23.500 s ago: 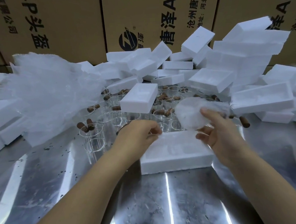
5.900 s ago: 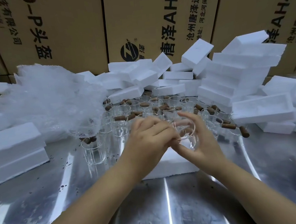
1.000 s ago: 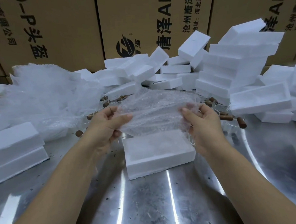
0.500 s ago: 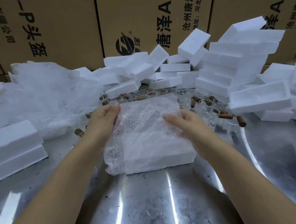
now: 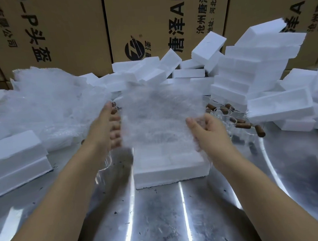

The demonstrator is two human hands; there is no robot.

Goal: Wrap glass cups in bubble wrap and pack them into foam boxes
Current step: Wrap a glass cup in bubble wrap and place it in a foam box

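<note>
Holding bubble wrap sheet [image 5: 161, 116] above foam box [image 5: 169, 168], middle of bench [image 5: 161, 223].
My left hand [image 5: 106, 129] and right hand [image 5: 207, 130] pinch opposite edges so it spreads flat, I reckon for a cup.

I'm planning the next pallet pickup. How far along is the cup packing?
Early on, it seems. Done: the stacked foam boxes at left look closed, perhaps packed. In hand: the left hand and right hand hold a bubble wrap sheet above the foam box at centre; no cup shows in the sheet. Left: many bare glass cups stand behind, and a heap of spare foam boxes waits.
</note>
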